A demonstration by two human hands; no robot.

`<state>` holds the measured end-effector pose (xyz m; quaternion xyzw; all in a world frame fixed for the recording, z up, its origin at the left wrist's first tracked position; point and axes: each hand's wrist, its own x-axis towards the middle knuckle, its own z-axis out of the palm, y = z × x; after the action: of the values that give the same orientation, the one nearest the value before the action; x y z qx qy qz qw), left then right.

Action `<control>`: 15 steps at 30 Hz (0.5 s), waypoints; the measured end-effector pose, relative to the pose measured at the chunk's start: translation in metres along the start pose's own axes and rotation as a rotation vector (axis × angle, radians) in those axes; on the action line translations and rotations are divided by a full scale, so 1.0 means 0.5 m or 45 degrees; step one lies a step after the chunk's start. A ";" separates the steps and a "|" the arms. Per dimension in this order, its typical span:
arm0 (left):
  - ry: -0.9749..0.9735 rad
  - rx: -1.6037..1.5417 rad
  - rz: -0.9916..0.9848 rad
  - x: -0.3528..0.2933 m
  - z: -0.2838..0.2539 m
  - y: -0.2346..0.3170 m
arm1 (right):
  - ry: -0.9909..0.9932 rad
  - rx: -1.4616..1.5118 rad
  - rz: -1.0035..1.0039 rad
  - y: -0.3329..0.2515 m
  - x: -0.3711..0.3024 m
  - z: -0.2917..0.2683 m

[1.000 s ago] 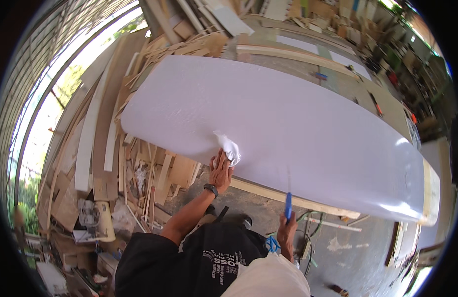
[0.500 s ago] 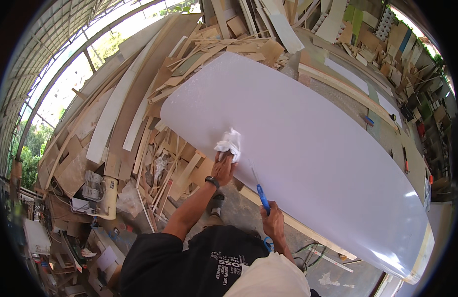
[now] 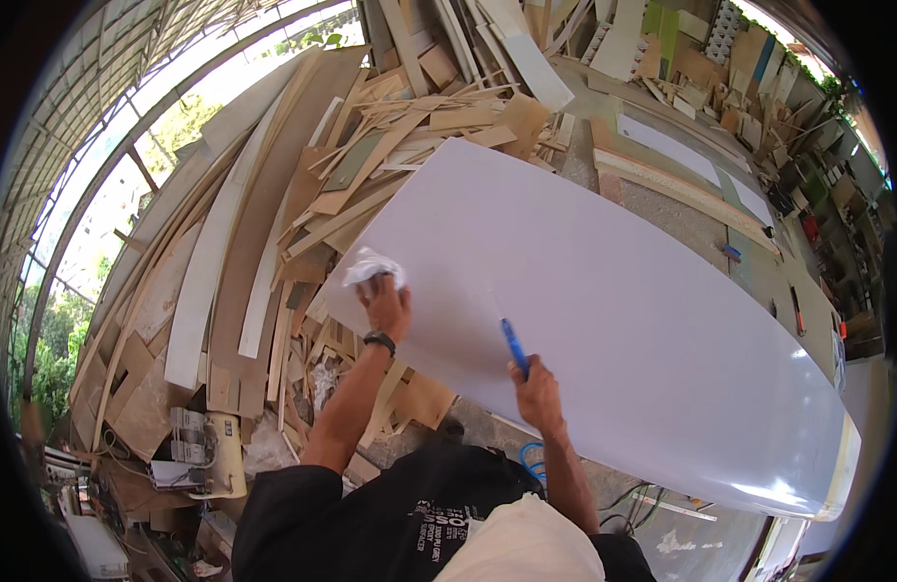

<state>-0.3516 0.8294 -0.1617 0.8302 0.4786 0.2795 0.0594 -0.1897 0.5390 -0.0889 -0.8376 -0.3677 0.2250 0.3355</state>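
A large smooth white panel point(image 3: 603, 320) with a glossy right end stretches across the middle. My left hand point(image 3: 385, 308), a dark watch on its wrist, presses a crumpled white cloth point(image 3: 375, 267) against the panel near its left edge. The fingers are partly hidden behind the cloth. In my right hand point(image 3: 538, 393) is a blue air blow gun point(image 3: 512, 339), held over the panel's near side with its thin nozzle pointing away from me. A blue hose point(image 3: 533, 460) curls beside my right forearm.
Scrap wood strips point(image 3: 419, 131) pile up behind the panel's far left corner. Long boards point(image 3: 225, 242) lean at the left, above a cream cylindrical machine point(image 3: 225, 454). At the right, a worktable point(image 3: 681, 209) holds a blue-handled tool point(image 3: 731, 252) and an orange-handled tool point(image 3: 798, 312).
My left hand has slid the cloth leftward to the panel's left edge. My right hand has lifted slightly away from me with the blow gun. The view has shifted a little.
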 end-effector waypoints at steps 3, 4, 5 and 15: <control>-0.324 -0.157 0.465 0.005 0.013 0.110 | 0.204 0.009 0.125 -0.008 0.082 -0.056; -0.457 -0.175 0.605 0.000 0.027 0.148 | 0.208 0.064 0.227 -0.027 0.100 -0.077; -0.564 -0.188 0.733 -0.008 0.042 0.185 | 0.223 0.039 0.238 -0.025 0.122 -0.077; -0.558 -0.221 0.304 0.179 0.135 0.231 | 0.389 -0.165 0.336 0.072 0.092 -0.146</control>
<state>-0.1941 0.8533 -0.1393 0.9133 0.3273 0.1381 0.1992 -0.0985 0.5273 -0.0717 -0.9228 -0.2132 0.1133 0.3004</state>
